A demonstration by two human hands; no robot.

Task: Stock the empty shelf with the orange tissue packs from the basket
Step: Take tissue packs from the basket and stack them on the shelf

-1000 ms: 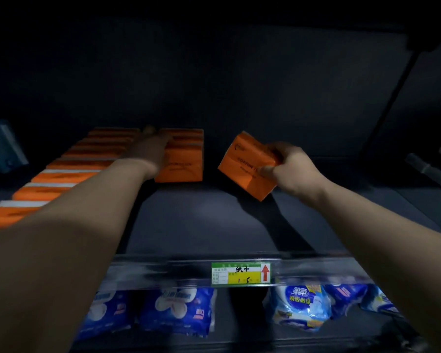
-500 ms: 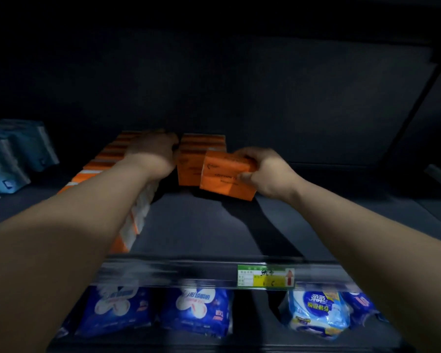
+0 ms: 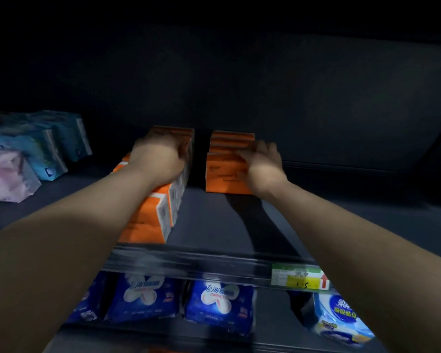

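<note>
Noted: left forearm (image 3: pixel 69 233) and right forearm (image 3: pixel 362 233) both bare, uncovered from wrist upward as far as seen. The left grip (image 3: pixel 161 159) and right grip (image 3: pixel 262 163) bare likewise. Finger detail blurred; markings there cannot be determined.

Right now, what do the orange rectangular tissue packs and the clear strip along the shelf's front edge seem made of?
Orange rectangular tissue packs: probably thin printed film wrap, fairly matte, with softly rounded edges. Clear front-edge strip: likely glossy transparent plastic, since it shows streaky highlights and carries a paper-looking price label. Blur leaves both uncertain.
</note>
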